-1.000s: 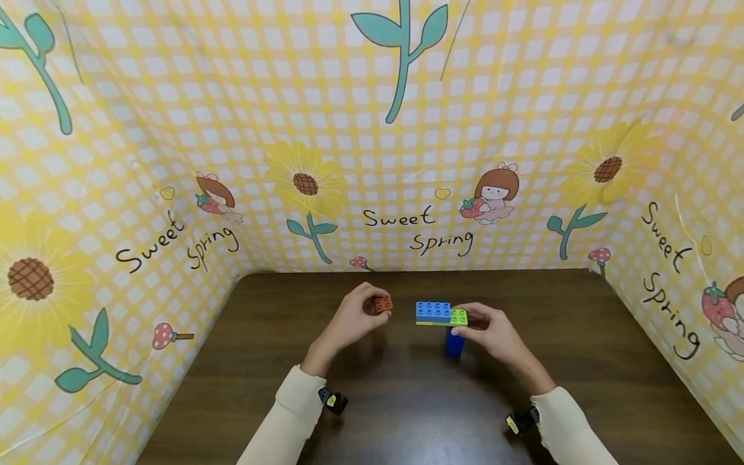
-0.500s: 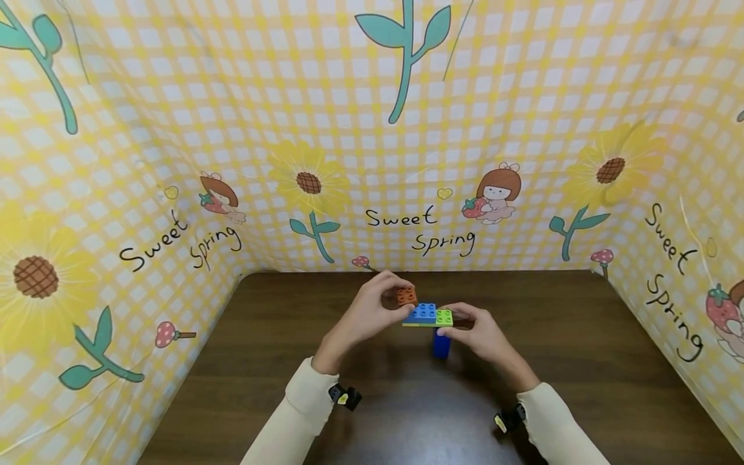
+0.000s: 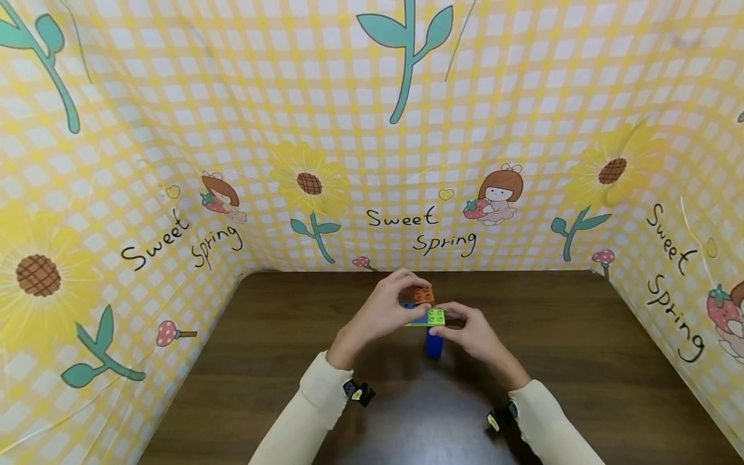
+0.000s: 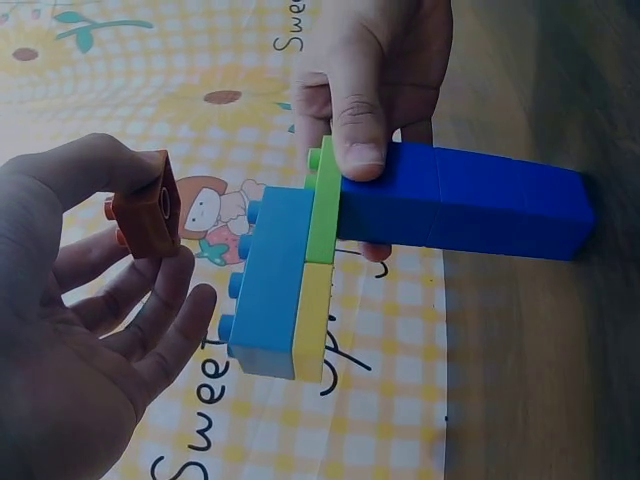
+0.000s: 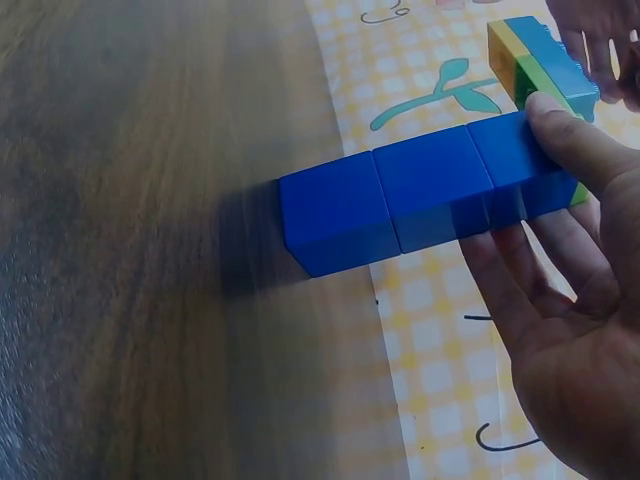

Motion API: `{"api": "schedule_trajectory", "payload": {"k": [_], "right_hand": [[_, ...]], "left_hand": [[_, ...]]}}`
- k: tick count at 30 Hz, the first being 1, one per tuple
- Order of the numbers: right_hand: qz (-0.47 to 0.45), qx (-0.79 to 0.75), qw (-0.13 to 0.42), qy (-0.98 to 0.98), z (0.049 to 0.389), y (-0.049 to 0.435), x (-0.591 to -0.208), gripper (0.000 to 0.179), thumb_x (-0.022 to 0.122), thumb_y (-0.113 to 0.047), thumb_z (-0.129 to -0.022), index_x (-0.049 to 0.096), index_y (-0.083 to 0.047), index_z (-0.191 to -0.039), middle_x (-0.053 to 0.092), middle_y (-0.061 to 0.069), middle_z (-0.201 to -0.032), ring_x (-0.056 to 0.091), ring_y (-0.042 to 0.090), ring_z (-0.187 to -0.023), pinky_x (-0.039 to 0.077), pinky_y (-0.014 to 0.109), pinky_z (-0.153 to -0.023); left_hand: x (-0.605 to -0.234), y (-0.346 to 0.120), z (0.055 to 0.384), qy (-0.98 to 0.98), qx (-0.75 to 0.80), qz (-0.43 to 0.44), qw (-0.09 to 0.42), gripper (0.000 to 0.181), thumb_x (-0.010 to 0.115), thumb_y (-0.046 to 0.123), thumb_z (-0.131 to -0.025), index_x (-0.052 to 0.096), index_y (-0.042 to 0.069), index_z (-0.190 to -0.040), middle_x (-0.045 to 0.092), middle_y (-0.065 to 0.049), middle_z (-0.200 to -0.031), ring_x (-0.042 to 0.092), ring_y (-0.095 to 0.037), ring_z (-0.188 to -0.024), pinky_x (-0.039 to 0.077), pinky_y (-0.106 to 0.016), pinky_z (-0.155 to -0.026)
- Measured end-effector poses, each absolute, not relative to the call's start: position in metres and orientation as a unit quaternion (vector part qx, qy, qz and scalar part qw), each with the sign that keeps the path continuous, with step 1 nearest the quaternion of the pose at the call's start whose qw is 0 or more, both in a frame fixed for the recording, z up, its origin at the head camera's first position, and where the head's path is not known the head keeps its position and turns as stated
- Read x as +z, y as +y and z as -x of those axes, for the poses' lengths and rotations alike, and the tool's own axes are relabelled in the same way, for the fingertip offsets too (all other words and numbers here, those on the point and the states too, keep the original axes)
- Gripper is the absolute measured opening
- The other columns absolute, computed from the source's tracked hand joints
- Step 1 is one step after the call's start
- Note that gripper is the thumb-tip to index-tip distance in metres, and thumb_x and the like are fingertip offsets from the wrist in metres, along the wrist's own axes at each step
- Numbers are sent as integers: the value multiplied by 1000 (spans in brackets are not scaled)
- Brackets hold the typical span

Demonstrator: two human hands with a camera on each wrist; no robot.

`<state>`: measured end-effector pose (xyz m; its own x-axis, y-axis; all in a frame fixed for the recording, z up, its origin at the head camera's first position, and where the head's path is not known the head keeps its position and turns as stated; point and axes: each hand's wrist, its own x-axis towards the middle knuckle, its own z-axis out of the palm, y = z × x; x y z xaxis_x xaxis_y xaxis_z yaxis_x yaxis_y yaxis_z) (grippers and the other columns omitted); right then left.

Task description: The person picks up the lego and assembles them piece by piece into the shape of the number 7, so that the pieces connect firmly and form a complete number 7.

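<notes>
My left hand [image 3: 378, 313] pinches an orange brick [image 3: 424, 294] between thumb and fingers. In the left wrist view the orange brick [image 4: 148, 208] is apart from the studs of a light blue brick [image 4: 270, 285]. That light blue brick sits on a yellow brick [image 4: 312, 325] and a green brick [image 4: 324, 215], which top a column of dark blue bricks [image 4: 480, 200]. My right hand [image 3: 476, 332] grips the column's upper end, its thumb against the top dark blue brick [image 5: 515, 150]. In the head view, the left hand partly hides the light blue brick.
The column stands on a dark wooden table [image 3: 261, 387]. A yellow checked cloth [image 3: 325, 129] with printed flowers rises behind the table and along both sides. Each wrist wears a small black camera, such as the left one's camera [image 3: 359, 392].
The left hand has moved right with the orange brick, from beside the structure to over the light blue brick. The right hand and structure have shifted slightly left in the head view.
</notes>
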<state>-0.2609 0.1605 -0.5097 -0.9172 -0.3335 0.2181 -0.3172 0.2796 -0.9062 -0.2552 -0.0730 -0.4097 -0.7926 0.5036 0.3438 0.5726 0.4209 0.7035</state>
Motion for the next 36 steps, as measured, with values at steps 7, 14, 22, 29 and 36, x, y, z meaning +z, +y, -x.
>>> {"api": "schedule_trajectory", "payload": {"k": [7, 14, 22, 29, 36], "right_hand": [[204, -571, 13, 795, 259, 160, -507, 41, 85, -18, -93, 72, -9, -130, 77, 13, -123, 73, 32, -114, 59, 26, -88], [216, -572, 13, 791, 259, 160, -508, 36, 84, -18, -94, 72, -8, -127, 78, 13, -123, 74, 27, -112, 59, 26, -89], [213, -573, 14, 792, 260, 159, -510, 33, 82, -15, -95, 72, -6, -125, 77, 14, -122, 74, 25, -112, 59, 26, -91], [213, -567, 11, 795, 260, 160, -510, 38, 82, -15, -96, 70, -4, -131, 76, 16, -124, 73, 31, -115, 59, 31, -93], [215, -576, 14, 788, 259, 161, -510, 39, 81, -13, -96, 70, -3, -132, 75, 18, -126, 72, 35, -118, 60, 38, -97]], "left_hand": [[-413, -65, 262, -860, -397, 319, 28, 35, 80, 16, -97, 72, 6, -129, 64, -5, -116, 69, -17, -103, 60, -28, -89], [-419, -56, 266, -866, -375, 330, 17, 35, 81, 18, -97, 73, 7, -129, 64, -4, -115, 67, -18, -104, 61, -33, -90], [-424, -53, 265, -878, -347, 331, 9, 35, 81, 23, -97, 74, 10, -130, 65, -1, -118, 62, -14, -100, 54, -25, -85], [-427, -54, 264, -886, -336, 320, 0, 34, 80, 21, -97, 75, 11, -129, 66, -2, -119, 62, -13, -100, 54, -23, -83], [-428, -52, 264, -899, -307, 312, -9, 37, 80, 26, -97, 76, 14, -131, 65, 0, -117, 59, -10, -96, 52, -21, -78]]}}
